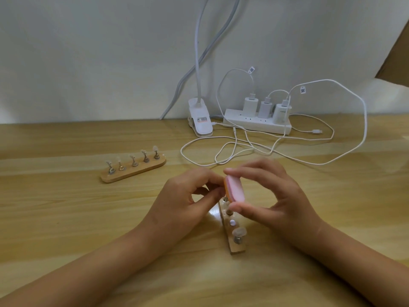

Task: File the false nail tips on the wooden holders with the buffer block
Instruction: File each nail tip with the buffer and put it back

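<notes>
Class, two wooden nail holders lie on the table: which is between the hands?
The near wooden holder, running toward the camera under the buffer block; the far-left holder lies apart, untouched.

Home desk setup, wooden table [66, 207], clip lamp [200, 121], power strip [256, 125]

You can read no text here. Far across the tabletop [66, 207], the lamp clip [200, 121] carries a label [201, 119] in red and black print that is too small to read. Two cable tags [251, 69] [302, 90] show only code squares. The right charger [280, 113] has faint, unreadable print.
</notes>
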Demonstrator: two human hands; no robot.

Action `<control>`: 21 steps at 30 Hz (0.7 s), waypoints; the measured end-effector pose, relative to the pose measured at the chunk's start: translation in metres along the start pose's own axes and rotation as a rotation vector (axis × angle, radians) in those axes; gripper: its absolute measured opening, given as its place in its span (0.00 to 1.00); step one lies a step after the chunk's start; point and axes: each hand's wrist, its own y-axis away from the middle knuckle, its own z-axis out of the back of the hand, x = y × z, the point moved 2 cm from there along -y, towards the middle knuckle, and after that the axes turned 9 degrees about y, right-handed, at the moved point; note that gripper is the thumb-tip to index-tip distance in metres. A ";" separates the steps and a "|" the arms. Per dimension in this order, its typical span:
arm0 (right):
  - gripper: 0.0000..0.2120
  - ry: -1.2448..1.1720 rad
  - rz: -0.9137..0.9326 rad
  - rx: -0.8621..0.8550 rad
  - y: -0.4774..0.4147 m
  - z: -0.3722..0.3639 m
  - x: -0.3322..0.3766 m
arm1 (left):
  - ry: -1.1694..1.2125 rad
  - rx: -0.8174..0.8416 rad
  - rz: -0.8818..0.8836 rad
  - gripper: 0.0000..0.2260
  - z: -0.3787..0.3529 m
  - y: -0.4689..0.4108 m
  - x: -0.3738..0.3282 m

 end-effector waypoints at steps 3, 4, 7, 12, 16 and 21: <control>0.22 -0.035 -0.123 -0.023 -0.003 0.005 -0.011 | 0.030 -0.052 0.027 0.06 0.001 0.000 0.000; 0.21 -0.080 -0.166 -0.033 -0.003 0.006 -0.014 | 0.037 -0.063 0.035 0.06 0.002 0.000 0.001; 0.19 -0.172 -0.138 -0.078 -0.001 0.007 -0.010 | 0.051 -0.070 0.043 0.06 0.003 0.000 0.001; 0.20 -0.212 -0.111 -0.077 -0.002 0.001 -0.007 | 0.102 -0.050 0.089 0.05 0.003 -0.002 0.001; 0.23 -0.194 -0.107 -0.072 0.000 0.001 -0.009 | 0.141 -0.038 0.119 0.05 0.003 -0.002 0.001; 0.22 0.007 0.065 -0.018 0.002 -0.002 -0.001 | 0.101 -0.053 0.091 0.06 0.002 -0.002 0.000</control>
